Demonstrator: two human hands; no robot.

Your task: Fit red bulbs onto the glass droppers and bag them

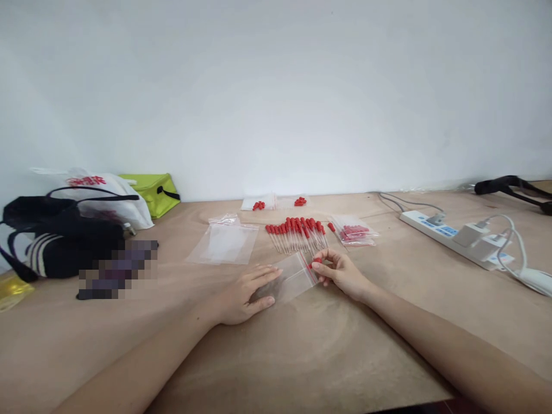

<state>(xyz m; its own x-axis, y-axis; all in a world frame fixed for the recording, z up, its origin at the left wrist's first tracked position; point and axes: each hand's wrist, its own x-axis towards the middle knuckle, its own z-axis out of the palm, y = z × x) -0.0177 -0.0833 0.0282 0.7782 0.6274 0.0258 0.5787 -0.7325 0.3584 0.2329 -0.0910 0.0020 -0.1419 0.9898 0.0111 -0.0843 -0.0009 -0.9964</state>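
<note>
A clear zip bag (293, 280) with a red seal line lies flat at the middle of the table. My left hand (250, 292) rests on its left end, fingers spread. At the bag's right end, by the red line, my right hand (334, 273) pinches a red-capped dropper by its red bulb (317, 262); its thin stem seems to lie inside the bag. Just beyond, several clear droppers with red bulbs (295, 229) lie in a fanned row. A flat stack of clear bags (224, 244) is to their left, and a bag of red bulbs (356, 231) to their right.
Two bags with red bulbs (259, 205) (301, 201) lie near the wall. At left are a black bag (77, 247), a white plastic bag (116, 201) and a green box (150, 192). A white power strip (448, 236) with cables is at right, black straps (513, 187) behind it.
</note>
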